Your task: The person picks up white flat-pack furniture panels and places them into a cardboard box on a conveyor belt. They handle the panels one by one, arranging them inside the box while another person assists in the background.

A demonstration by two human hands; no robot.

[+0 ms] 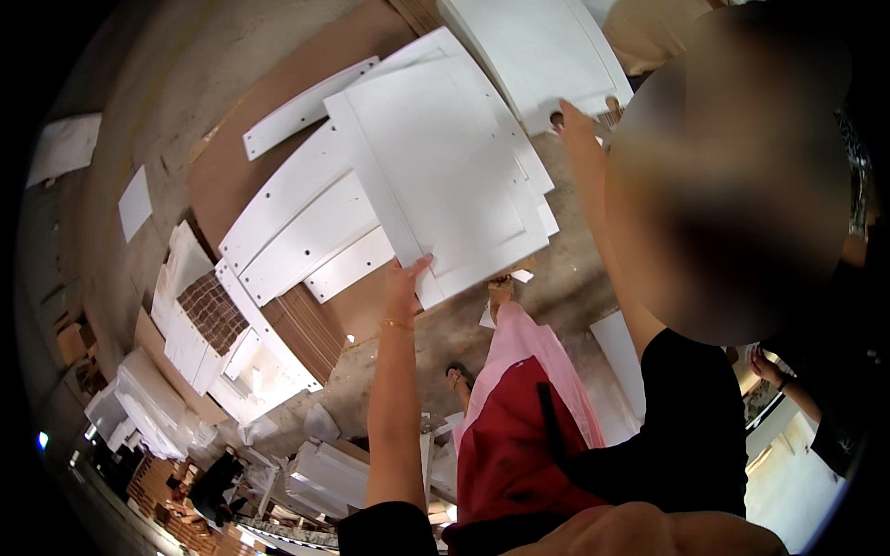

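A framed white panel (436, 157) lies on top of a stack of other white panels. At its near left corner, my left hand (406, 283) closes on the edge, thumb on the top face and the other fingers mostly hidden. My right hand (577, 120) is stretched far forward to a second framed white panel (542, 51). It closes on that panel's near edge, and a small dark round spot shows beside the fingers. Under the top panel, long white boards (306, 250) with small dark holes fan out to the left.
Brown cardboard (222, 185) lies under the boards. More white boards (185, 315) and brown slatted pieces (211, 310) are at the left. A co-worker's blurred head (732, 176) fills the right side, and another person's hand (766, 367) shows lower right. Wrapped white bundles (329, 477) stand lower left.
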